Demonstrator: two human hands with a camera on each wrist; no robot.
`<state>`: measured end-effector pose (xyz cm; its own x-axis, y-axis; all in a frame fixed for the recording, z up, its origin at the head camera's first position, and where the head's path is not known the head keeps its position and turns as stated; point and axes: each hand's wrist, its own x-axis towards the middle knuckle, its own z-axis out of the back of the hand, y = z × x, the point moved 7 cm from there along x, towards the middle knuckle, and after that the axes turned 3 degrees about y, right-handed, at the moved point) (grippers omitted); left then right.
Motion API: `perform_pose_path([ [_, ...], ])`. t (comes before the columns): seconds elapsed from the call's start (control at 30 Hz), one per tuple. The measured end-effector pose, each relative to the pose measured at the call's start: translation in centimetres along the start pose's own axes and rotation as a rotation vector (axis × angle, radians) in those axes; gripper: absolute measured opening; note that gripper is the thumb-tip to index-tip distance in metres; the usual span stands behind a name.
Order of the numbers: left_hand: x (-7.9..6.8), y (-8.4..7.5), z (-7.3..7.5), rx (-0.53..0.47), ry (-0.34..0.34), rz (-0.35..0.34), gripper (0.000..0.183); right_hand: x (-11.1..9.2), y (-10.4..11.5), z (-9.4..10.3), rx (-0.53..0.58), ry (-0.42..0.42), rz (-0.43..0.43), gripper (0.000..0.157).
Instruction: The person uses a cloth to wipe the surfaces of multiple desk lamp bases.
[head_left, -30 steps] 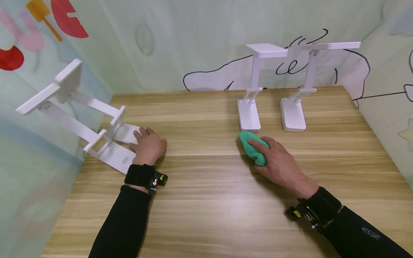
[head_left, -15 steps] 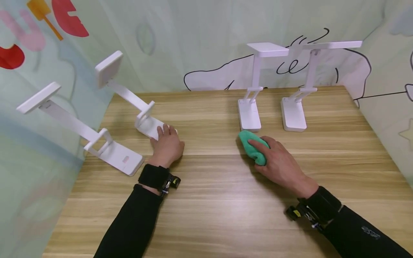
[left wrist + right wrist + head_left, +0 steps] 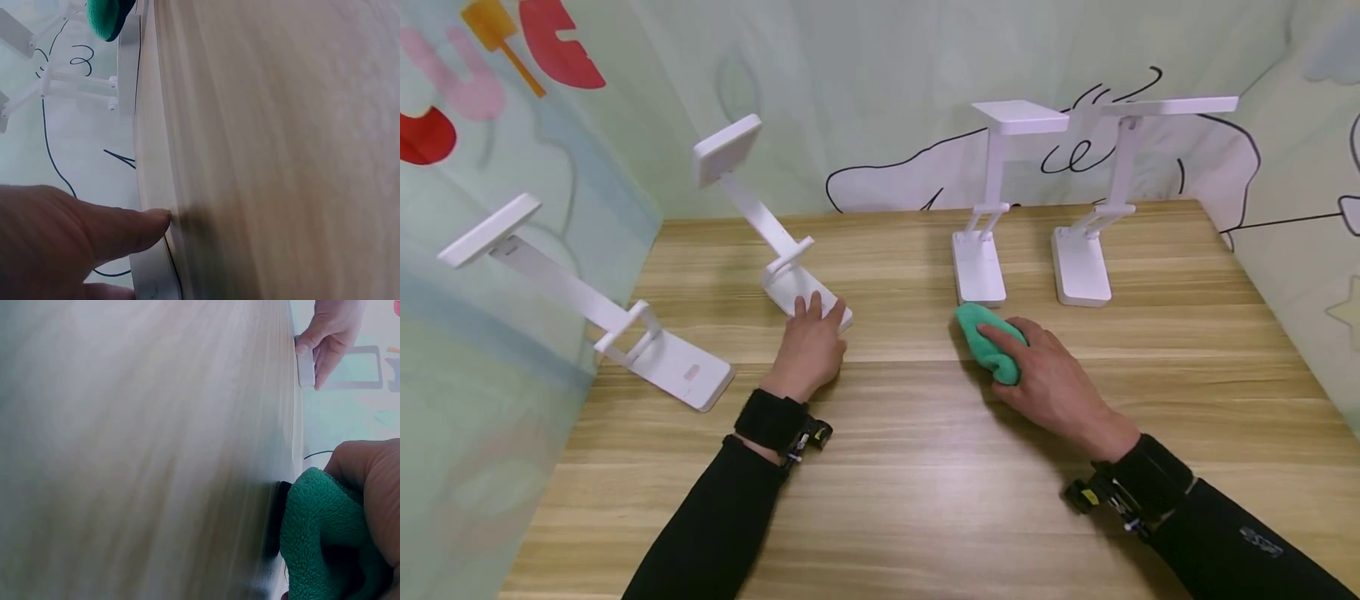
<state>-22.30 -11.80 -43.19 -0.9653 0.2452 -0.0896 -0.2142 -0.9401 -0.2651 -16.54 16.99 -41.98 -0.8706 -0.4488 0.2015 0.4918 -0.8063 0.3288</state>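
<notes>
In the head view my left hand [image 3: 808,350] grips the front end of a white desk lamp's base [image 3: 801,292], left of the middle of the table. Its fingers lie over the base, and in the right wrist view the thumb [image 3: 304,347] shows at the base's end. My right hand [image 3: 1056,383] holds a bunched green cloth [image 3: 988,342] on the table, index finger along its top. The cloth sits right at the front edge of another white desk lamp [image 3: 979,267]. Up close, the right wrist view shows the fluffy cloth [image 3: 319,531] folded under the fingers.
A third lamp [image 3: 681,367] stands at the far left, slanted towards the wall. One more lamp [image 3: 1082,267] is at the back right. The wooden table [image 3: 887,483] ends at a curtain-like wall [image 3: 865,100] with printed drawings.
My left hand has slid its lamp to the right, away from the far-left lamp, and turned it somewhat. The right hand and the green cloth have stayed in place.
</notes>
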Motion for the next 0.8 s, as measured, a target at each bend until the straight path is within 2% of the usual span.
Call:
perform_pose_path([
  [0.27,-0.5,-1.0,0.2,-0.004,0.003,-0.125,0.052,0.2,-0.1,0.0,0.003,-0.007,0.002,0.078],
  [0.5,-1.3,-2.8,-0.1,0.031,0.020,-0.244,0.051,0.2,-0.2,0.1,0.010,-0.015,-0.012,0.078],
  [0.8,-2.3,-4.6,-1.1,-0.012,0.091,-0.305,0.055,0.2,-0.3,0.0,0.007,-0.010,-0.011,0.078],
])
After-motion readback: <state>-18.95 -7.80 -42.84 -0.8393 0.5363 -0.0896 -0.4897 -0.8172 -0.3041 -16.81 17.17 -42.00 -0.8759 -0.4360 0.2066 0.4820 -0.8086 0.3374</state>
